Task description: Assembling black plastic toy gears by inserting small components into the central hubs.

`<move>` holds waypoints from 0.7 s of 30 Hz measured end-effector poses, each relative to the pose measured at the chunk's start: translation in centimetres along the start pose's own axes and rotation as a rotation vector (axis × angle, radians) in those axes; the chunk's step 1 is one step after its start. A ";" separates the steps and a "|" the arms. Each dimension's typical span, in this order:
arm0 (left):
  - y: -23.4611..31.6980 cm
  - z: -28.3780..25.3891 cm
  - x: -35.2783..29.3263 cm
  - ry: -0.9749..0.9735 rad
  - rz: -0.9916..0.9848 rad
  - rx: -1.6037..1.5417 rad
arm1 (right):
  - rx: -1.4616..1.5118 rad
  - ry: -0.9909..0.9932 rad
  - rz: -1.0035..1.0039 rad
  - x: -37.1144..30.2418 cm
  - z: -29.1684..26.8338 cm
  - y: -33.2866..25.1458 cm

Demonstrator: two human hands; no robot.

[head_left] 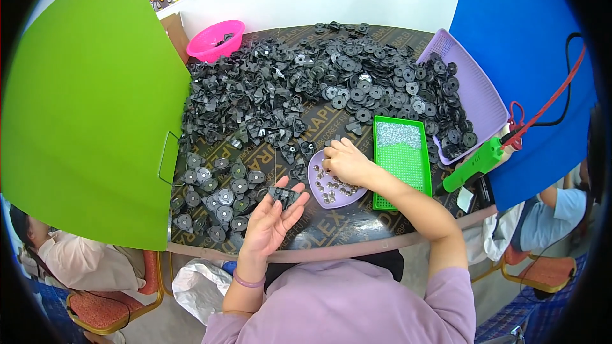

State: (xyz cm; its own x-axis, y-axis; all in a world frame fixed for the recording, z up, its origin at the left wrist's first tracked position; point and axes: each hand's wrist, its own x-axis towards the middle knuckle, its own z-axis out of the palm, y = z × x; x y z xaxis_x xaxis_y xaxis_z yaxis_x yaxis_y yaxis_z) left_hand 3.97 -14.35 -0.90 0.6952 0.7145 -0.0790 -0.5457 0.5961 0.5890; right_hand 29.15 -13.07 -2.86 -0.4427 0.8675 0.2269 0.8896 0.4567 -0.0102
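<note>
My left hand (pixel 262 226) is turned palm up near the front edge of the table, with its fingers closed around a black plastic part (pixel 284 197). Farther right, my right hand (pixel 347 162) reaches into a purple heart-shaped dish (pixel 313 167). Small round metal pieces (pixel 333 191) lie scattered in that dish. The right fingertips are bent together among them, and whatever they pinch is hidden. Just right of the dish stands a green tray (pixel 403 164) with a heap of small silvery screws (pixel 398 135) at its far end.
Black angular parts (pixel 242 89) and black round discs (pixel 363 89) pile across the back. Assembled-looking round parts (pixel 223 197) lie front left. A pink bowl (pixel 231 28), purple basket (pixel 472 83) and green corded power screwdriver (pixel 473 165) surround them. Green (pixel 95 108) and blue (pixel 510 89) panels flank the table.
</note>
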 end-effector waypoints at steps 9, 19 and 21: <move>-1.6 -1.2 1.0 -0.092 -0.049 -0.038 | 0.135 -0.098 0.101 0.0 -2.3 -0.1; -3.7 0.2 2.6 -0.137 0.013 0.092 | 0.719 -0.009 -0.032 -0.2 -9.8 -5.2; -3.9 0.2 2.8 -0.157 0.014 0.082 | 0.616 0.017 -0.067 -0.2 -9.8 -5.3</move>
State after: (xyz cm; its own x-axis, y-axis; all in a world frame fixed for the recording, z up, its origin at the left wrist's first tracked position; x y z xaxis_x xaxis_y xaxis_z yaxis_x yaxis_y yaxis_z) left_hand 8.11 -14.71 -3.28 0.7557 0.6528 0.0526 -0.5206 0.5500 0.6531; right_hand 25.65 -17.54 6.69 -0.4890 0.8321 0.2618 0.6292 0.5443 -0.5548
